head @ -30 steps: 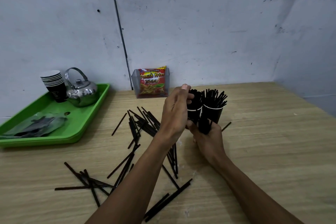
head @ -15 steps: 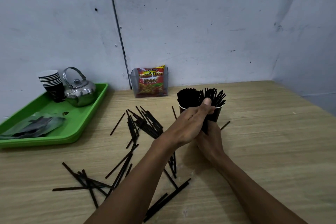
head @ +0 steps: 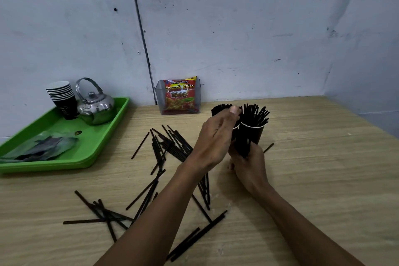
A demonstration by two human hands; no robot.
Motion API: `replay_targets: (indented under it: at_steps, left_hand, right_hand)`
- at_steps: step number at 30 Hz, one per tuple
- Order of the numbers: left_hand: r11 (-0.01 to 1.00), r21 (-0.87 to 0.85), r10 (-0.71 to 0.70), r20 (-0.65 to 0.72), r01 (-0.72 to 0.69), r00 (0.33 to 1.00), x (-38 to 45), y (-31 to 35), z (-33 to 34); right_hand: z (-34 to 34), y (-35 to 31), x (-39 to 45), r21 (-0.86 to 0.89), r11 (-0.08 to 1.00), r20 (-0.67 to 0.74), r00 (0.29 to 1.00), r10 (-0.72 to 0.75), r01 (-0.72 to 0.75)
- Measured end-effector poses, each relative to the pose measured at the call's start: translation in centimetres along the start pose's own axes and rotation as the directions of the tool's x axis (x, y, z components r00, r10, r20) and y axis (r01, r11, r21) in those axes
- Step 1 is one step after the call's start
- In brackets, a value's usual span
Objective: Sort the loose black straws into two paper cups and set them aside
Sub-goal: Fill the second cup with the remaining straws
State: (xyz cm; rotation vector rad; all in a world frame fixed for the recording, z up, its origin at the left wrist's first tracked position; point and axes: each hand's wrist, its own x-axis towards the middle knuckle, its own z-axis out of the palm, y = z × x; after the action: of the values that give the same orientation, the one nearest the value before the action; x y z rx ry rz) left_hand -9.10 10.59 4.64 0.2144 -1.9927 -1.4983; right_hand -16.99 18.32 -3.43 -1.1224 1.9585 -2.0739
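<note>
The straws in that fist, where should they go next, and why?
Probably lift the bunch held in the right hand and drop it into one of the two cups just beyond it. The left hand is already up at the cups' straw tops, seemingly to guide it in. Many loose straws lie on the table, so sorting isn't finished.

At frame centre, the right hand gripped a straw bundle before two filled cups; the left hand reached over them.
</note>
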Motion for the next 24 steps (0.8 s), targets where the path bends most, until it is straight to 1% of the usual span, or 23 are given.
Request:
replay_targets:
  at_steps: [3,7,10,13,17,21,24]
  left_hand:
    - [1.000,0.018,-0.012,-0.026,0.013,1.000,0.29,-0.31,-0.07]
    - [0.999,0.034,-0.007,-0.071,0.009,0.997,0.42,-0.40,-0.14]
    - [1.000,0.007,-0.011,-0.104,0.012,0.995,0.40,-0.34,-0.30]
    - [1.000,0.016,-0.014,-0.160,0.017,0.987,0.51,-0.56,-0.38]
    - [0.999,0.045,0.017,-0.194,-0.008,0.981,0.74,-0.64,-0.46]
    - [0.999,0.038,-0.005,-0.191,0.013,0.982,0.69,-0.62,-0.20]
    - [0.999,0.037,0.003,-0.202,0.004,0.979,0.73,-0.56,-0.06]
  right_hand:
    - [0.13,-0.20,0.14,0.038,0.999,0.007,1.000,-0.007,0.007]
    - [0.27,0.17,-0.28,0.020,0.997,0.037,0.996,0.078,-0.079]
    - [0.19,-0.05,-0.29,0.058,0.994,0.010,0.996,0.089,-0.089]
    - [0.14,-0.22,-0.32,0.051,0.991,0.020,0.992,0.126,-0.127]
    - [-0.13,-0.41,0.04,0.066,0.993,-0.005,0.996,0.093,-0.093]
    - [0.03,0.01,-0.14,0.044,0.994,0.033,0.995,0.097,-0.098]
    - [-0.41,-0.72,0.46,0.071,0.996,-0.005,0.998,0.062,-0.061]
